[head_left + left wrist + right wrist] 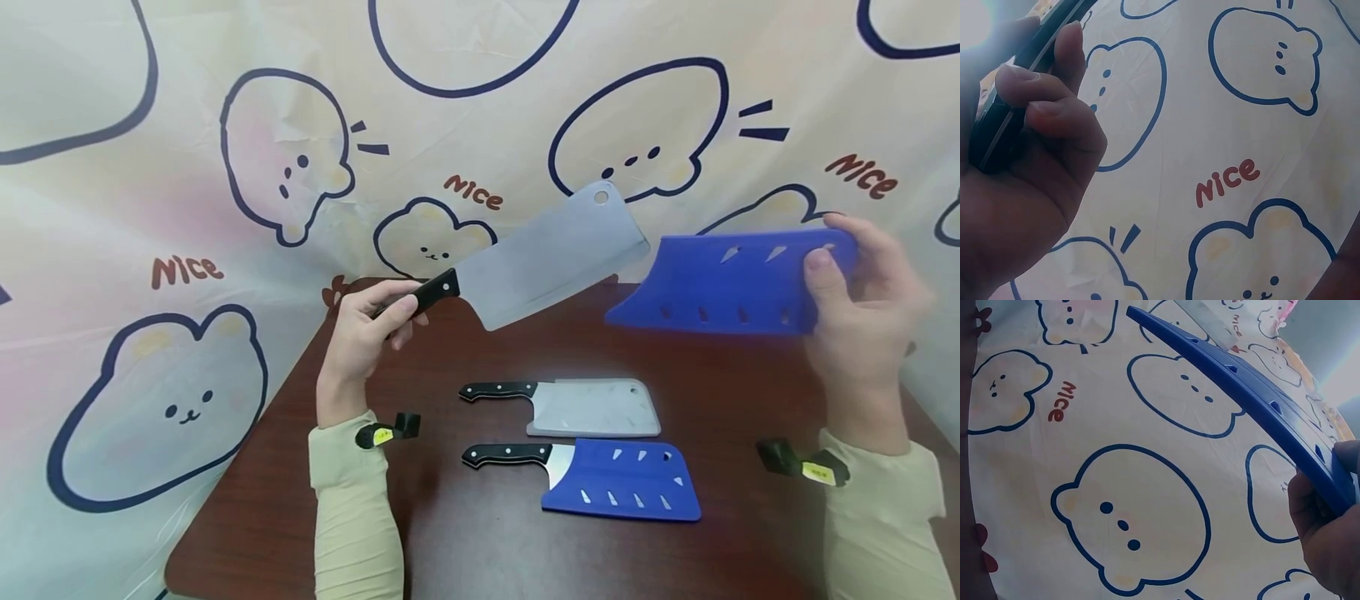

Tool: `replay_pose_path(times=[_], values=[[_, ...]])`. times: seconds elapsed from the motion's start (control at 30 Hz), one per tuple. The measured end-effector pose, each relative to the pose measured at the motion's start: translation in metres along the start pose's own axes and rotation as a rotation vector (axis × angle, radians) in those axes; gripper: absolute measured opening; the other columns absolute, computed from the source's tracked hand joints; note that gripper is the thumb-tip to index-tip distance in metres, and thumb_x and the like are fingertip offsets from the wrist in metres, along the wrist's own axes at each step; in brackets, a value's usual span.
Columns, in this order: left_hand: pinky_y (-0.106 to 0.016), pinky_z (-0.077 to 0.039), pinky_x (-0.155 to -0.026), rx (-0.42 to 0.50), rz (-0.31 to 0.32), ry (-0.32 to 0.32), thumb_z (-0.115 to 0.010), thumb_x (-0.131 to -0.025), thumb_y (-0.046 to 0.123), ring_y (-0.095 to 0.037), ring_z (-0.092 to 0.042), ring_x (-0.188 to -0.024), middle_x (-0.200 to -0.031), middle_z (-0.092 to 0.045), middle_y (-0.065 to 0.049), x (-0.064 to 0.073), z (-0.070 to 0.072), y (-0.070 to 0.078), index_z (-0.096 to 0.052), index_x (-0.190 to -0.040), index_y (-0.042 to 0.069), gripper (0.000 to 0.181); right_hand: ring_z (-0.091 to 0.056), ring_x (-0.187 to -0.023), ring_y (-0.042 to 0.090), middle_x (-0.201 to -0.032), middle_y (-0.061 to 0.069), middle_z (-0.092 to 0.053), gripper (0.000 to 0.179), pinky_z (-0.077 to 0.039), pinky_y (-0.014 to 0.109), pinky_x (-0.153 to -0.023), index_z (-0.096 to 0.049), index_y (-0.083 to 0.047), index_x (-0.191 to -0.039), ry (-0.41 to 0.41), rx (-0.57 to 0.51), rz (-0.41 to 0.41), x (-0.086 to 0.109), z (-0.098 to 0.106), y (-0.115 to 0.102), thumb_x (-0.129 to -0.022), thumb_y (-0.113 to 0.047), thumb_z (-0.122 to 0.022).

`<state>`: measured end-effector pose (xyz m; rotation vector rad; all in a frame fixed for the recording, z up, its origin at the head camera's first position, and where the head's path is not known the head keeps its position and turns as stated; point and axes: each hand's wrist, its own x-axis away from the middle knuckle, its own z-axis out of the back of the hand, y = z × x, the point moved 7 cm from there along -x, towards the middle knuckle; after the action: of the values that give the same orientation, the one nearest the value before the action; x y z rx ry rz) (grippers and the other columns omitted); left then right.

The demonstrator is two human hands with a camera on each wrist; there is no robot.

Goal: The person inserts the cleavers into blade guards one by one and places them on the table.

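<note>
My left hand (pixel 367 321) grips the black handle of a bare cleaver (pixel 547 258), raised above the table with its blade tilted up to the right. In the left wrist view, fingers curl round the dark handle (pixel 997 128). Off to the right, my right hand (pixel 862 292) pinches the end of a blue blade cover (pixel 720 283), thumb on its near face. The cover's pointed end faces the cleaver, a small gap from the blade tip in the head view. In the right wrist view the blue cover (pixel 1260 406) shows edge-on, with slots along it.
On the brown table (pixel 465 542) lie two more cleavers, handles to the left. The farther one wears a whitish translucent cover (pixel 596 408); the nearer one wears a blue cover (pixel 626 483). A cartoon-printed cloth (pixel 465 133) hangs behind and at the sides.
</note>
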<state>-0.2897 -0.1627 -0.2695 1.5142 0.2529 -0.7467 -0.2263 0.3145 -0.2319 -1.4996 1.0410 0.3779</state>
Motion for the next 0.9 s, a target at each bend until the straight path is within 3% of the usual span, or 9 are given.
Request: replay_pose_path(times=[0.2,0.4,0.73,0.9], values=[[-0.030,-0.035,-0.044,0.000,0.001,-0.005,-0.056,-0.096,0.001,-0.018,-0.043,-0.045,-0.076,-0.070,-0.006,0.000,-0.001,-0.001,-0.070,-0.108,0.002,0.019,-0.061,-0.090,0.021,-0.099,0.012,-0.067,0.034,-0.056,0.018,-0.075,-0.061,0.011,-0.122,-0.006,-0.110,-0.009,0.002,-0.004,0.002,-0.089,0.005,-0.064],[-0.028,-0.036,-0.044,-0.006,0.021,-0.032,-0.057,-0.097,0.006,-0.018,-0.043,-0.046,-0.076,-0.068,-0.010,-0.001,-0.001,-0.005,-0.071,-0.107,0.006,0.017,-0.061,-0.087,0.020,-0.098,0.012,-0.066,0.033,-0.056,0.018,-0.072,-0.061,0.011,-0.122,0.005,-0.125,-0.019,0.002,-0.002,0.004,-0.090,0.004,-0.063],[-0.027,-0.035,-0.043,-0.008,0.046,-0.085,-0.058,-0.099,0.012,-0.017,-0.043,-0.046,-0.079,-0.069,-0.003,-0.003,-0.008,-0.011,-0.071,-0.109,0.011,0.017,-0.061,-0.086,0.020,-0.098,0.012,-0.066,0.031,-0.056,0.018,-0.071,-0.061,0.011,-0.121,0.006,-0.126,-0.034,0.002,-0.003,0.006,-0.091,0.003,-0.062],[-0.030,-0.030,-0.040,-0.018,0.038,-0.077,-0.055,-0.100,0.012,-0.017,-0.042,-0.045,-0.079,-0.069,-0.002,-0.003,-0.008,-0.011,-0.070,-0.108,0.011,0.018,-0.059,-0.088,0.020,-0.102,0.012,-0.064,0.031,-0.056,0.018,-0.072,-0.062,0.009,-0.122,0.018,-0.118,-0.052,0.002,-0.001,0.008,-0.092,0.002,-0.061]])
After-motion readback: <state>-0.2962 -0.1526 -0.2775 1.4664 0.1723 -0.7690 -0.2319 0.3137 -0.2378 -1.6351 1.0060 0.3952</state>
